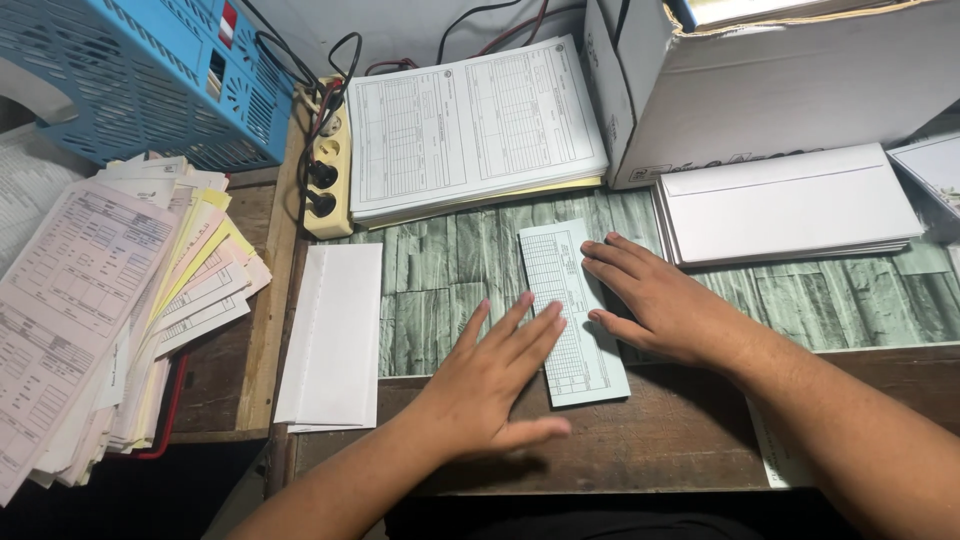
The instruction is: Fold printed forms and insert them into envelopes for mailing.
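A narrow folded printed form, pale green-white, lies lengthwise on the desk in front of me. My left hand rests flat on the desk with its fingertips on the form's left edge. My right hand presses flat on the form's right side, fingers spread and pointing left. Neither hand grips anything. A white envelope with its flap open lies left of my left hand.
A stack of printed forms sits at the back, beside a power strip with plugs. A pile of white envelopes lies at right under a cardboard box. Loose pink and yellow papers and a blue basket fill the left.
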